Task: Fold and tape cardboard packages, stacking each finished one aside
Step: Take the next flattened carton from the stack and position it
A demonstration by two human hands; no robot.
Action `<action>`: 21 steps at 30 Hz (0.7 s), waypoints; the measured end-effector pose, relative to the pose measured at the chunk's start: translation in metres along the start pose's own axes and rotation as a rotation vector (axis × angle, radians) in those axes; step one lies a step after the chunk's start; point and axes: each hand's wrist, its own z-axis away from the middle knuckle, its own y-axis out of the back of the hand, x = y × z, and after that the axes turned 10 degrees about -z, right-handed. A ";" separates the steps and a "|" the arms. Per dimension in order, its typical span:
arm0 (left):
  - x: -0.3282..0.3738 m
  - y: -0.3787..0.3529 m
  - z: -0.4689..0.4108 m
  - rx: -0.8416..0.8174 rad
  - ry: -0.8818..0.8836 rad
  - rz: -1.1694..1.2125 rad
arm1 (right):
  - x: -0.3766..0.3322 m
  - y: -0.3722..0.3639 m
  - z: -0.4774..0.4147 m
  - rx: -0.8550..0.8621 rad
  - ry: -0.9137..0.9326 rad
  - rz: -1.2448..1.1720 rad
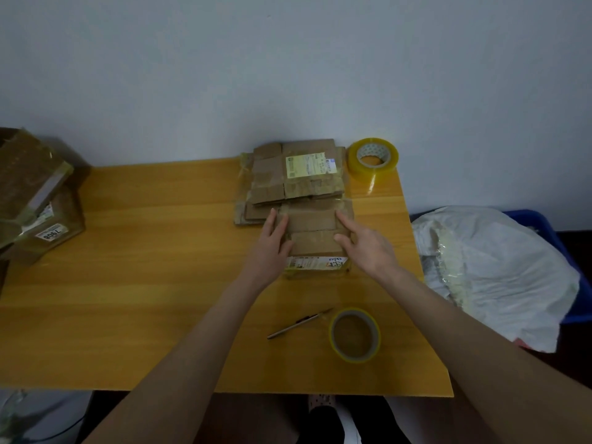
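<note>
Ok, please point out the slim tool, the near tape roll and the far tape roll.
slim tool [299, 324], head view, middle of shaft.
near tape roll [354, 358], head view, front wall.
far tape roll [362, 169], head view, front outer band.

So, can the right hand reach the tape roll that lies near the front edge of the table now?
Probably yes. The right hand rests open on the folded package, holding nothing, and the tape roll lies flat nearer the person, with nothing on it; only a slim tool lies beside it.

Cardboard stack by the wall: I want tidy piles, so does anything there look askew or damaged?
The cardboard stack is uneven: its lower pieces jut out leftward beyond the top one, and loose tape crinkles along its left edge.
</note>
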 end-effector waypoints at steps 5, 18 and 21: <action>0.007 -0.001 -0.001 0.029 -0.053 -0.373 | -0.004 -0.004 -0.001 0.078 -0.098 -0.069; 0.008 0.002 0.000 -0.085 -0.206 -0.530 | 0.001 -0.025 0.092 -0.210 -0.092 0.383; 0.002 0.007 -0.001 -0.129 -0.209 -0.481 | 0.011 -0.058 0.110 -0.456 -0.065 0.610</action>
